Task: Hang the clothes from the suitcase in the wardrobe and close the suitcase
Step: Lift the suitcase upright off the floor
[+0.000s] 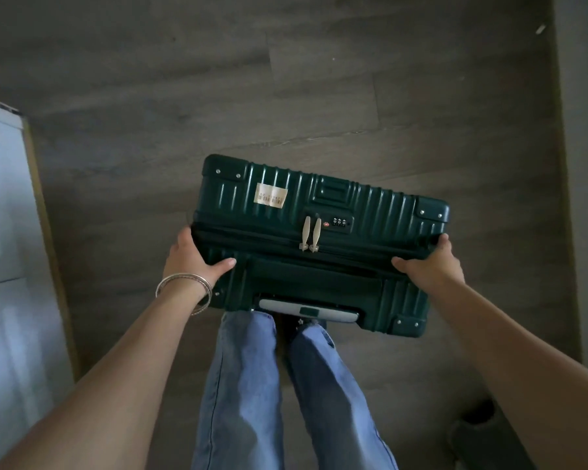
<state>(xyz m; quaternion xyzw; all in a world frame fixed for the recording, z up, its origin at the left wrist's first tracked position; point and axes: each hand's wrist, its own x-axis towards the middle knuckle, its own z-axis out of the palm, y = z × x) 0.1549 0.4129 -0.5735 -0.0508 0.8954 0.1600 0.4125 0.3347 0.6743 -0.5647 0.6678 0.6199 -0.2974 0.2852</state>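
Note:
A dark green hard-shell suitcase (340, 198) stands upright on the wood floor in front of my legs, seen from above. It is zipped shut, with two pale zipper pulls (310, 234) lying together by the combination lock (338, 222). A pale sticker (271, 195) is on its top face. The grey telescopic handle (279, 305) is pushed down at the near edge. My left hand (194, 256), with bracelets on the wrist, grips the suitcase's left end. My right hand (428, 262) grips its right end. No clothes or wardrobe interior are visible.
A pale panel with a wooden edge (45, 212) stands at the left. A light wall or door frame (577, 164) runs down the right side. A dark object (479, 432) sits on the floor at lower right. My jeans-clad legs (252, 385) are right behind the suitcase.

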